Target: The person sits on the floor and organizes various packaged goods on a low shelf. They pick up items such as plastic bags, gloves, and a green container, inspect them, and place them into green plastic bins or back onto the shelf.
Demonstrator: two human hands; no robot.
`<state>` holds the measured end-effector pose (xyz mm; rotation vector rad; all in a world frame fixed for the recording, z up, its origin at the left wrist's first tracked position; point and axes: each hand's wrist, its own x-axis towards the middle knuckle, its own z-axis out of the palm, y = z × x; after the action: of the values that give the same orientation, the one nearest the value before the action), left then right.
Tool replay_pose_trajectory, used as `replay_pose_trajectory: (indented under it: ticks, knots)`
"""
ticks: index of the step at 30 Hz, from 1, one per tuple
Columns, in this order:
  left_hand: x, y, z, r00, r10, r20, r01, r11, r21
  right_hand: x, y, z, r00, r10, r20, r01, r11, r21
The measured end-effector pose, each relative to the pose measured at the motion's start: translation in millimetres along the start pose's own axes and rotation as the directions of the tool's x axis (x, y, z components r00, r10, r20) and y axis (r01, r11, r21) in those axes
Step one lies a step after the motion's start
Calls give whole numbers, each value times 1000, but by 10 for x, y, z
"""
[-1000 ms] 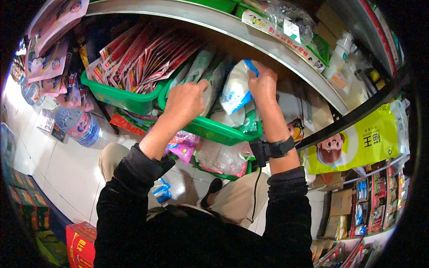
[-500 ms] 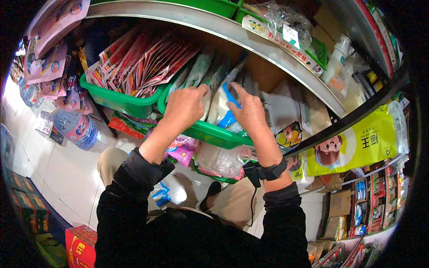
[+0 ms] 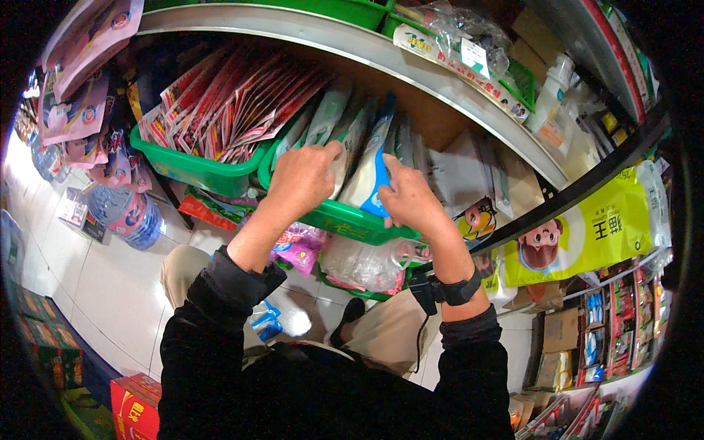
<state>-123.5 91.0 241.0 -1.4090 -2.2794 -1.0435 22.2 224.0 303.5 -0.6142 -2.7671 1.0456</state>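
Note:
A blue-and-white plastic packet [image 3: 367, 183] stands upright, leaning slightly, in a green basket [image 3: 352, 222] among other clear and whitish bags. My right hand [image 3: 412, 192] is closed at the packet's right blue edge, with its thumb and index finger against it. To the left, my left hand [image 3: 302, 176] is curled over the basket's front rim beside a greenish clear bag [image 3: 328, 117]. Its fingertips are hidden among the bags, so what they hold cannot be made out.
A second green basket [image 3: 202, 172] on the left holds many red-and-white packets [image 3: 235, 103]. A metal shelf edge [image 3: 352, 44] curves above both. Clear plastic bags [image 3: 359, 262] sit below. On the right hangs a yellow-green bag [image 3: 587, 220], and a water bottle [image 3: 125, 213] stands on the left.
The blue-and-white packet now stands straighter and shows more of its top. My right hand has moved slightly down and right along its edge. My left hand is nearly in the same place.

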Motion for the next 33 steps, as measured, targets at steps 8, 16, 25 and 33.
replay_pose_trajectory:
  ticks: [8,16,25,33]
  knots:
    - [-14,6,-41,995,83,51,-81,996,-45,199,112,-201,824,-360,-437,257,926,-276]
    - [-21,-102,-42,961,229,155,-194,958,-212,122,246,2,930,-366,34,350,853,-387]
    - [-52,-81,-84,962,219,161,-188,964,-189,-626,32,316,673,-706,-221,578,688,-438]
    - [-305,73,-234,956,269,-120,-284,949,-138,-994,488,407,676,-457,-578,482,868,-122]
